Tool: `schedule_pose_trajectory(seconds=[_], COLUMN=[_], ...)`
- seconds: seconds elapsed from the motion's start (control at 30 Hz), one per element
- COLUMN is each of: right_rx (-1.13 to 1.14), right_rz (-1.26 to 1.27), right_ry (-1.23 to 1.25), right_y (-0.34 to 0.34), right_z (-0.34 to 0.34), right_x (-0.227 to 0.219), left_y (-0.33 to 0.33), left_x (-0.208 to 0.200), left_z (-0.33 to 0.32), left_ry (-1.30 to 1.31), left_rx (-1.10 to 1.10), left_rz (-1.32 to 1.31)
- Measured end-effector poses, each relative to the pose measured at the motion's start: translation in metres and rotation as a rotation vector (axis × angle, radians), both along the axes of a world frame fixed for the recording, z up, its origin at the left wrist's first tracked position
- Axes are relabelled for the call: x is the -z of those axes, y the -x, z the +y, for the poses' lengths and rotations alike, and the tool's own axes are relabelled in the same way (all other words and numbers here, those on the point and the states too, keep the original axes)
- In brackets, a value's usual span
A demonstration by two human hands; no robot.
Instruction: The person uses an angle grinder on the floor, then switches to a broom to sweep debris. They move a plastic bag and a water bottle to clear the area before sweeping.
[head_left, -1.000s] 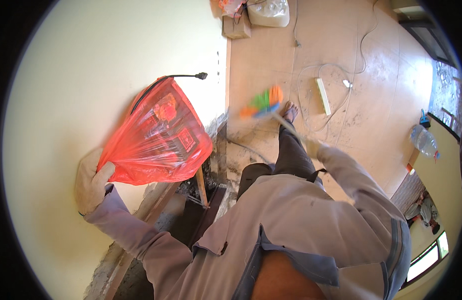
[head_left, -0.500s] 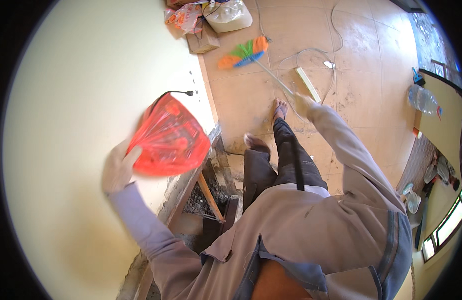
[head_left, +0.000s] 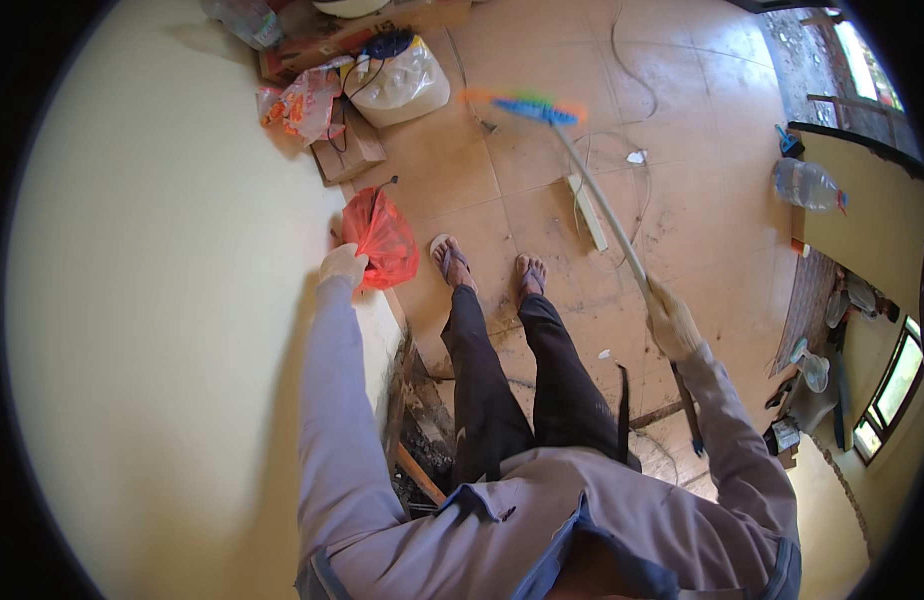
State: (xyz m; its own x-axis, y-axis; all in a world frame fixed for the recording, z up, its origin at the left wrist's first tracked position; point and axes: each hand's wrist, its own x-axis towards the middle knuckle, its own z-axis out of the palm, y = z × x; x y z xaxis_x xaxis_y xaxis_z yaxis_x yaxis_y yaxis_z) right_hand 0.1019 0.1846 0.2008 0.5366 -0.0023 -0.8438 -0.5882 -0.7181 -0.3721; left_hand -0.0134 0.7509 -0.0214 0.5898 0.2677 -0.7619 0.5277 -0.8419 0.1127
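My left hand, in a pale glove, grips a red plastic bag beside the cream wall. A dark cord end sticks out of the bag's top, and the rest of its contents cannot be made out. On the right, my gloved right hand is wrapped round the long handle of a broom. The handle slants away to the broom's head, whose blue base and orange and green bristles are blurred, over the tiled floor.
Near the wall lie a cardboard box, an orange-and-white plastic bag and a white container. A pale power strip and loose cables cross the tiles. At right is a large clear bottle. Rubble borders my legs.
The red bag has swung forward and down along the wall in my left hand. My right hand has come back along with the broom, whose head moved right. My feet now stand side by side.
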Motion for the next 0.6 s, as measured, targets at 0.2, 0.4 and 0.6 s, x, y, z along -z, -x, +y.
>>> schedule_pose_trajectory(seconds=[0.2, 0.4, 0.6], right_rx=[-0.022, -0.612, -0.786], right_rz=[-0.235, -0.424, -0.130], right_ry=[0.084, 0.258, 0.318], right_y=[-0.083, -0.061, 0.053], right_z=[0.091, 0.049, -0.021], right_x=[0.167, 0.204, 0.097], left_y=[-0.009, -0.032, -0.051], left_x=[0.095, 0.149, 0.132], left_z=[0.009, 0.026, 0.010], left_ry=[-0.171, -0.294, -0.371], left_rx=[-0.026, -0.023, -0.022], left_rz=[0.050, 0.097, -0.081])
